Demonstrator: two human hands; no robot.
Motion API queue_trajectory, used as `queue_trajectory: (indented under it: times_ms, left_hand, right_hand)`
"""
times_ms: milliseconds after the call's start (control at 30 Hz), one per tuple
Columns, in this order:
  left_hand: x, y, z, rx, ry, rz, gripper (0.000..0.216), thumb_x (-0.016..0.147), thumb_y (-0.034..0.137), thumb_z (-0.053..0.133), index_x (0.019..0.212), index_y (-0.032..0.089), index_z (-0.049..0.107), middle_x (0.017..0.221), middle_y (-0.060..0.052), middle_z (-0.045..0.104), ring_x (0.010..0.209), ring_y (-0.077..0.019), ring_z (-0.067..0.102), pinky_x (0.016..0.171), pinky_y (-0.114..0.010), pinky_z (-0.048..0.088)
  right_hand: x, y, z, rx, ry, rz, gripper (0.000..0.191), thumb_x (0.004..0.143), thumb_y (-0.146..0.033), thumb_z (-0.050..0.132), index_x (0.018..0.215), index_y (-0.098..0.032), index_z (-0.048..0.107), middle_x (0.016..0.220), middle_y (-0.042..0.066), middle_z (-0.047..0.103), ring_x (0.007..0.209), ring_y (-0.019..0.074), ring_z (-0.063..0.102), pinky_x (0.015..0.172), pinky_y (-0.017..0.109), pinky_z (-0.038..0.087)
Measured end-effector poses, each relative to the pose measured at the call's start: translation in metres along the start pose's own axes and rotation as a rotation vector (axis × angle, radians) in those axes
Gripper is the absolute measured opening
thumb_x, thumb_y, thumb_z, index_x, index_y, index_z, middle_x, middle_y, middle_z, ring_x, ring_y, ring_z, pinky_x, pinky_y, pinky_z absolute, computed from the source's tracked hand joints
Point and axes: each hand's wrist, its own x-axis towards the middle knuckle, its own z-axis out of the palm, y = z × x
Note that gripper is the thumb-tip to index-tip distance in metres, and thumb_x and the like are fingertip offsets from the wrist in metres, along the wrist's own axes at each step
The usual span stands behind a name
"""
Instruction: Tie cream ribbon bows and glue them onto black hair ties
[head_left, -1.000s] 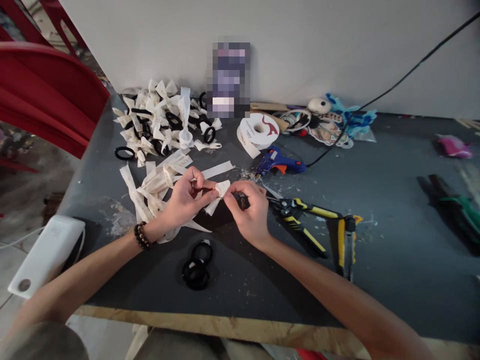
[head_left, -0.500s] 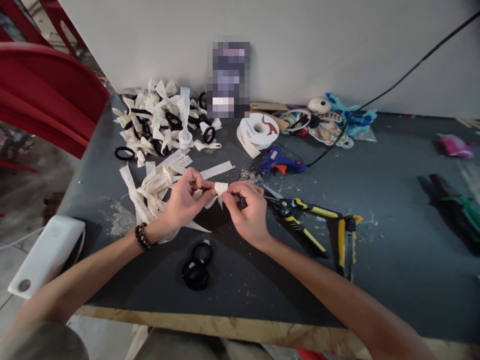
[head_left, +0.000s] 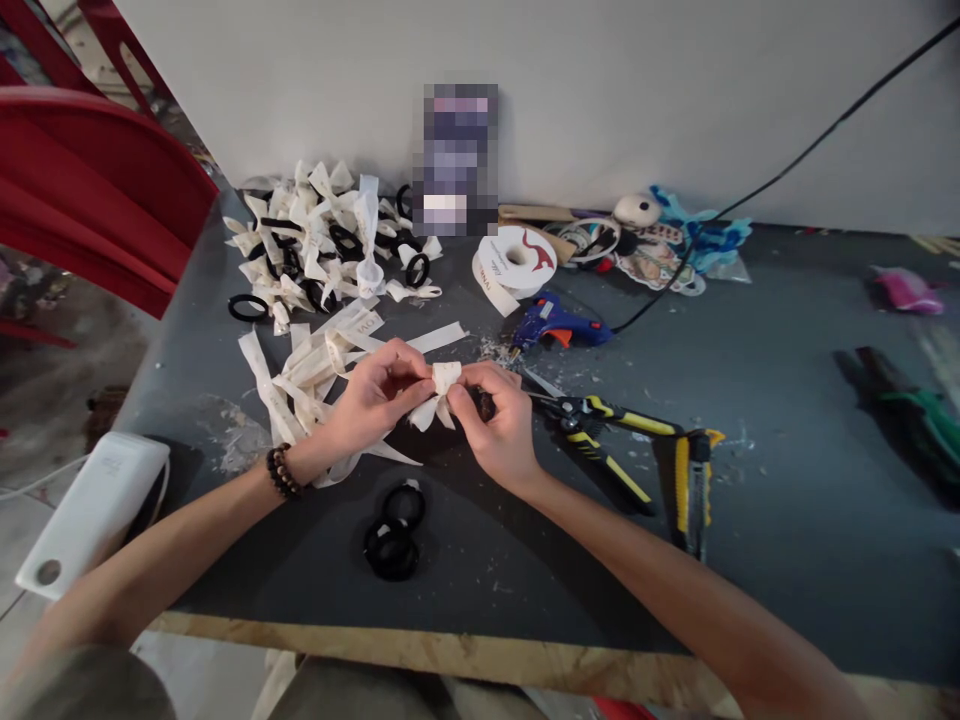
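Observation:
Between my two hands is a cream ribbon bow [head_left: 446,376], its tails hanging down below the fingers. My left hand [head_left: 384,392] pinches its left side between thumb and finger. On the other side my right hand [head_left: 496,412] grips the bow with thumb and fingers; a dark bit shows under its curled fingers, too covered to make out. Cut ribbon strips [head_left: 281,395] lie beside and under my left hand. Nearer the table's front, several black hair ties [head_left: 394,545] sit in a small stack. Snips with yellow-black handles [head_left: 592,435] lie just right of my right hand.
A pile of bows on black hair ties [head_left: 300,240] stands at the back left. Behind my hands are a ribbon spool [head_left: 517,262] and a blue glue gun [head_left: 559,325] with its cable. A yellow cutter [head_left: 694,490], green-handled pliers [head_left: 919,420] and a white power bank [head_left: 97,510] lie around.
The bow has turned and risen slightly, so its tails now show more below the fingers. My left hand's fingers have shifted a little; the other things stay put.

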Motion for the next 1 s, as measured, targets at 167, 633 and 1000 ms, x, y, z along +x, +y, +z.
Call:
queue_trajectory:
  times_ms: [167,633,1000]
  left_hand:
    - [-0.002,-0.001,-0.001,0.078,0.056,-0.017,0.018,0.098,0.033,0.073,0.102,0.02,0.061,0.077,0.002,0.062,0.052,-0.0044,0.05,0.046,-0.018,0.041]
    - [-0.005,-0.004,0.005,0.245,0.235,-0.033,0.04,0.087,0.025,0.08,0.09,0.023,0.04,0.081,-0.001,0.071,0.072,-0.0145,0.071,0.055,-0.023,0.049]
    - [-0.008,-0.006,0.005,0.462,0.123,0.211,0.043,0.092,0.019,0.071,0.087,0.026,0.029,0.085,-0.002,0.067,0.088,-0.0183,0.068,0.074,-0.031,0.051]
  right_hand:
    - [-0.001,0.001,0.002,-0.061,0.051,-0.028,0.012,0.096,-0.029,0.066,0.085,-0.024,0.066,0.087,0.0,0.075,0.089,0.0212,0.069,0.091,0.042,0.041]
    - [-0.002,0.001,0.004,-0.173,0.045,-0.053,0.013,0.097,-0.03,0.068,0.085,-0.025,0.067,0.09,0.0,0.077,0.091,0.0214,0.071,0.093,0.042,0.039]
    - [-0.002,0.008,0.003,-0.142,-0.007,-0.017,0.017,0.099,-0.03,0.059,0.084,-0.024,0.064,0.088,0.002,0.075,0.09,0.0232,0.069,0.088,0.042,0.042]
